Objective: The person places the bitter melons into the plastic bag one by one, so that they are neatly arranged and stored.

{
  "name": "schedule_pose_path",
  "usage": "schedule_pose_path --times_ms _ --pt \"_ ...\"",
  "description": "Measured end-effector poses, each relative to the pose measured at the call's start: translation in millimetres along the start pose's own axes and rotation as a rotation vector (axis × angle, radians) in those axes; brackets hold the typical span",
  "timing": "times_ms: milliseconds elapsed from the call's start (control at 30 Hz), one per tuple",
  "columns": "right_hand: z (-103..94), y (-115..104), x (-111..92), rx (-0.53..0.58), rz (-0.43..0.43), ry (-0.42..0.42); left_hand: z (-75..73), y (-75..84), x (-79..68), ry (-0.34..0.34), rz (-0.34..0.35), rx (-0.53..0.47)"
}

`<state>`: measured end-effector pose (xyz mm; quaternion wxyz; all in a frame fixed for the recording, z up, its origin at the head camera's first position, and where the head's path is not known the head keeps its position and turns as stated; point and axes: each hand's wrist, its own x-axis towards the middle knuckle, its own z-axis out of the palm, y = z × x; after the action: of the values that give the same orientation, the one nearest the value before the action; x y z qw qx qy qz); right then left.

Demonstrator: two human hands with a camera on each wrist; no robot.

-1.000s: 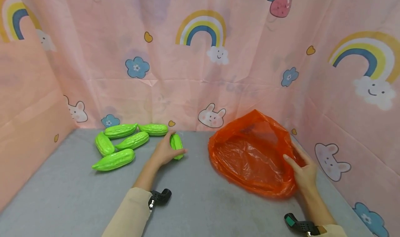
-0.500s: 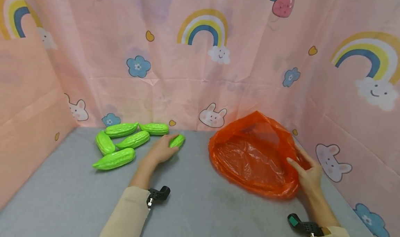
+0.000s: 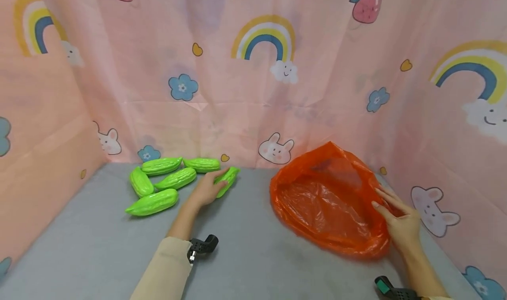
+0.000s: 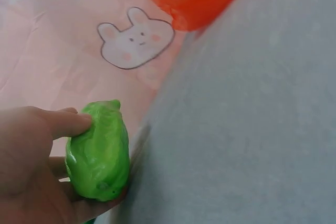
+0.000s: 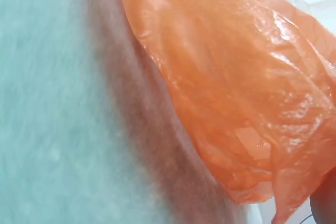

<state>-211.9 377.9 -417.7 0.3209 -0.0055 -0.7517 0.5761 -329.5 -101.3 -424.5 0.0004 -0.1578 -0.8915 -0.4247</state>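
My left hand (image 3: 207, 190) holds a bright green bitter melon (image 3: 228, 181), thumb on one side and fingers on the other. In the left wrist view this melon (image 4: 100, 153) shows end-on beside the thumb; whether it touches the table I cannot tell. Several more bitter melons (image 3: 152, 202) lie to the left of that hand. At the right, an orange plastic bag (image 3: 368, 243) stands with its wide mouth facing me. My right hand (image 3: 405, 229) grips the bag's right edge, some fingers hidden behind the film. Orange film (image 5: 226, 77) fills much of the right wrist view.
A grey table (image 3: 253, 256) lies under everything. Pink printed curtain (image 3: 229, 124) hangs along the back and both sides, close behind the melons and the bag. Black camera mounts (image 3: 203, 246) sit on both wrists.
The left hand has closed round the bitter melon and turned it, so its far end now leans to the right. The right hand keeps hold of the bag's edge. The head view has shifted slightly.
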Motion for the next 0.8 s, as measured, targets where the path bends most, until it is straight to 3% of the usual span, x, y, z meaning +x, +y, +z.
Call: schedule_pose_path --times_ms 267,533,800 --pt "-5.3 -6.2 1.3 -0.283 -0.103 -0.085 2.7 6.6 -0.5 0.013 0.004 -0.113" --pt "-19.8 -8.1 2.9 -0.326 -0.092 -0.09 10.9 29.7 6.4 0.024 0.009 -0.192" --pt "-10.6 -6.4 -0.2 -0.325 -0.044 -0.109 13.5 41.9 4.1 0.048 0.072 -0.178"
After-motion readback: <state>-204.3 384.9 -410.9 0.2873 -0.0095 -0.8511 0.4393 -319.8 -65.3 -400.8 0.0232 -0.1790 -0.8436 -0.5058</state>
